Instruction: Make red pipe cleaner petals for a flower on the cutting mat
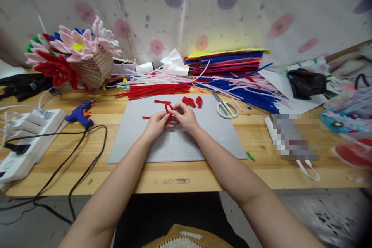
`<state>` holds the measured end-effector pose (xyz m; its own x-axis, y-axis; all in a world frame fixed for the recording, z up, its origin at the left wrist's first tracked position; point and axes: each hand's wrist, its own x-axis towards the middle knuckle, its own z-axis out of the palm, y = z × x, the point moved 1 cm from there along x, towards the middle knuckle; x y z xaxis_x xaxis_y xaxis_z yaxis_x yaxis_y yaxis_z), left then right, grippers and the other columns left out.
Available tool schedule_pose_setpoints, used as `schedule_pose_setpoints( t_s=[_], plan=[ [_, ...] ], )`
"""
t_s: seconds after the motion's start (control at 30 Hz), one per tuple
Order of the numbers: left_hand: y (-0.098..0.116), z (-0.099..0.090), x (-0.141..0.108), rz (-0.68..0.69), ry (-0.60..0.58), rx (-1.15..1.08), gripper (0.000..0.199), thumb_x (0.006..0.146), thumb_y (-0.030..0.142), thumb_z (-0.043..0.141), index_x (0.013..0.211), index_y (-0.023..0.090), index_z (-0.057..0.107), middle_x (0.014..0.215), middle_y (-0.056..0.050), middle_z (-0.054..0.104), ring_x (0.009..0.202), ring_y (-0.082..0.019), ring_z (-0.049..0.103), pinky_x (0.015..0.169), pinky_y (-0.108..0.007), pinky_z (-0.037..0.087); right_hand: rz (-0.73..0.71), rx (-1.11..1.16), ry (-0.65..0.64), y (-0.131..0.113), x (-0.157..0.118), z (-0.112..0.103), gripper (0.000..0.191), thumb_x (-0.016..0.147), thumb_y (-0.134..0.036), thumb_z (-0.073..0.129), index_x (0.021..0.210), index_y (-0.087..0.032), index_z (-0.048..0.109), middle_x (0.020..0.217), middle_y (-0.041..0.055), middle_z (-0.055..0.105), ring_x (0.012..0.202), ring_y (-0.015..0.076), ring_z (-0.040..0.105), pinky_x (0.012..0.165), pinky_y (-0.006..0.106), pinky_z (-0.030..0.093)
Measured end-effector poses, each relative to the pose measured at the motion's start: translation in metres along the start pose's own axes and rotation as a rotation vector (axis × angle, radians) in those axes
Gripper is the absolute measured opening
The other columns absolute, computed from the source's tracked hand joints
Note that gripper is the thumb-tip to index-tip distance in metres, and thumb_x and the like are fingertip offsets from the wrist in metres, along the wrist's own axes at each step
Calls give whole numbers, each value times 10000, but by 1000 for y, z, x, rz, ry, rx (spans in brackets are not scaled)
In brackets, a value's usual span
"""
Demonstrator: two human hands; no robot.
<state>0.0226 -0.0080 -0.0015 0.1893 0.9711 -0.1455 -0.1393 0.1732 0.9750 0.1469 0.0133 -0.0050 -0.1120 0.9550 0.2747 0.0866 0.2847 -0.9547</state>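
Note:
Above a grey cutting mat (186, 149), both of my hands pinch one red pipe cleaner (167, 106) that is bent into a loop. My left hand (157, 124) grips it from the left with closed fingers. From the right, my right hand (183, 116) holds it between thumb and fingertips; part of the loop is hidden behind the fingers. Short red pipe cleaner pieces (162, 102) lie on the mat just beyond and left of the hands. Past my right hand sit red curled shapes (188, 102) and a smaller red petal shape (199, 102). Scissors (226, 108) rest at the mat's upper right.
Bundles of red pipe cleaners (159, 90) and blue pipe cleaners (258, 97) line the back. A blue glue gun (81, 114), a power strip (31, 139) and black cables occupy the left, below a flower basket (97, 68). At right is a black bag (306, 83).

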Motion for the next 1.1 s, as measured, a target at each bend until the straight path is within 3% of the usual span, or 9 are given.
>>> schedule_pose_setpoints(
  t_s=[0.2, 0.37, 0.5, 0.6, 0.7, 0.83, 0.9, 1.0, 1.1],
  plan=[
    [-2, -2, 0, -3, -60, -28, 296, 663, 291, 643, 885, 96, 625, 774, -56, 675, 686, -148, 644, 637, -261, 527, -104, -190, 6, -9, -3, -4, 80, 708, -248, 550, 717, -171, 529, 678, -28, 535, 573, 76, 442, 562, 212, 359],
    [-4, -3, 1, -18, -39, -13, 250, 647, 322, 653, 760, 101, 628, 703, -32, 654, 649, -132, 623, 612, -261, 527, -170, -300, -71, -9, -6, -1, 72, 716, -242, 541, 716, -172, 526, 694, -12, 539, 611, 90, 464, 590, 222, 372],
    [-4, -2, -1, -11, -42, -18, 232, 630, 323, 663, 697, 105, 619, 633, -1, 628, 609, -115, 604, 592, -251, 524, -150, -286, -78, -9, -7, 1, 58, 709, -227, 536, 715, -172, 517, 686, -17, 534, 614, 89, 468, 597, 222, 375],
    [-3, -2, -2, -37, -74, -54, 260, 608, 293, 684, 780, 105, 631, 675, -13, 647, 646, -126, 621, 619, -253, 521, -90, -236, -53, -7, -6, 2, 63, 701, -226, 534, 705, -169, 507, 671, -25, 526, 593, 84, 461, 587, 221, 374],
    [-2, -1, -4, -60, -121, -71, 316, 602, 254, 697, 875, 111, 629, 756, -40, 670, 696, -138, 637, 651, -257, 517, -21, -163, -33, -3, -5, 1, 83, 690, -237, 543, 699, -170, 496, 644, -36, 517, 570, 78, 450, 570, 219, 370],
    [1, -3, -5, -108, -91, -29, 235, 639, 222, 677, 834, 101, 626, 741, -57, 677, 639, -120, 635, 614, -233, 514, 117, 96, -66, 2, -1, 0, 177, 654, -291, 609, 706, -170, 490, 613, -51, 497, 520, 61, 427, 508, 198, 345],
    [3, -6, -6, -143, -96, -36, 190, 660, 211, 663, 804, 94, 622, 740, -68, 678, 618, -115, 633, 585, -216, 512, 229, 288, -128, 2, 1, -4, 233, 651, -336, 629, 773, -174, 513, 596, -62, 483, 466, 45, 393, 462, 186, 320],
    [5, -8, -8, -221, -194, -66, 160, 671, 193, 659, 787, 90, 622, 727, -74, 676, 600, -112, 632, 540, -189, 505, 354, 519, -269, -1, 3, -11, 350, 687, -403, 608, 959, -191, 549, 614, -51, 513, 445, 40, 397, 436, 175, 316],
    [6, -7, -10, -301, -276, -83, 136, 678, 183, 657, 765, 84, 624, 683, -75, 670, 565, -103, 623, 502, -164, 493, 398, 622, -380, -4, 4, -15, 393, 694, -419, 610, 1012, -192, 575, 795, 11, 608, 502, 46, 467, 431, 170, 338]
  ],
)
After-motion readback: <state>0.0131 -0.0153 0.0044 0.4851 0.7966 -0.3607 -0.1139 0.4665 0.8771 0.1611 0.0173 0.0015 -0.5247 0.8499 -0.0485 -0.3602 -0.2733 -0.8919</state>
